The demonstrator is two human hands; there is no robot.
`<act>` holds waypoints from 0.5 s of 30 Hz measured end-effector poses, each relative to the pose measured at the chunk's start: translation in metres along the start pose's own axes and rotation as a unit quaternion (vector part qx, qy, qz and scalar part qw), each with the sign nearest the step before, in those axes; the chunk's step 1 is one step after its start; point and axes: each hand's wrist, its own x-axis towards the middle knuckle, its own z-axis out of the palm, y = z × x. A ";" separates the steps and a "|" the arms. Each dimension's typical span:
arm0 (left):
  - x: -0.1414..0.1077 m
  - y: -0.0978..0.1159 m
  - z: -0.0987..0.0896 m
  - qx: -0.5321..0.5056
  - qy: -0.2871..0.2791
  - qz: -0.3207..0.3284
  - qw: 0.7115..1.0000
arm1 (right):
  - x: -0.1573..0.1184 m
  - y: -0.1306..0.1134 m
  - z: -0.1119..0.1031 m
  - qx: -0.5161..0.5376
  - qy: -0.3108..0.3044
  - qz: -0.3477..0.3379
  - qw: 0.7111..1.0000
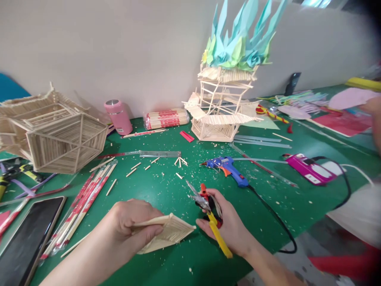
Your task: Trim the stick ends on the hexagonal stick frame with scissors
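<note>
A small flat panel of wooden sticks (169, 234) is pinched between the thumb and fingers of my left hand (133, 226). My right hand (224, 222) is wrapped round cutting pliers (216, 228) with red and yellow handles; their metal jaws point up and to the left, apart from the panel. Beyond my right hand a blue glue gun (228, 167) lies on its side. Short cut sticks (180, 161) and crumbs are scattered on the green table (143, 182) in front of my hands.
At the left stand a hexagonal stick model (71, 143), a phone (32, 234) and bagged chopsticks (86, 202). Behind are a pink bottle (119, 117) and a stick tower (218, 107) topped with blue paper. A magenta device (312, 169) and a person's arm (374, 115) are right.
</note>
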 end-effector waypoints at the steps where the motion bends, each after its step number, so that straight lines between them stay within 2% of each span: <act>1: 0.000 0.000 0.000 0.001 -0.001 0.001 1.000 | 0.000 0.000 0.000 -0.002 -0.001 -0.001 1.000; 15: -0.002 -0.004 0.002 -0.013 0.003 0.003 1.000 | 0.003 0.001 0.003 -0.054 -0.025 -0.053 0.997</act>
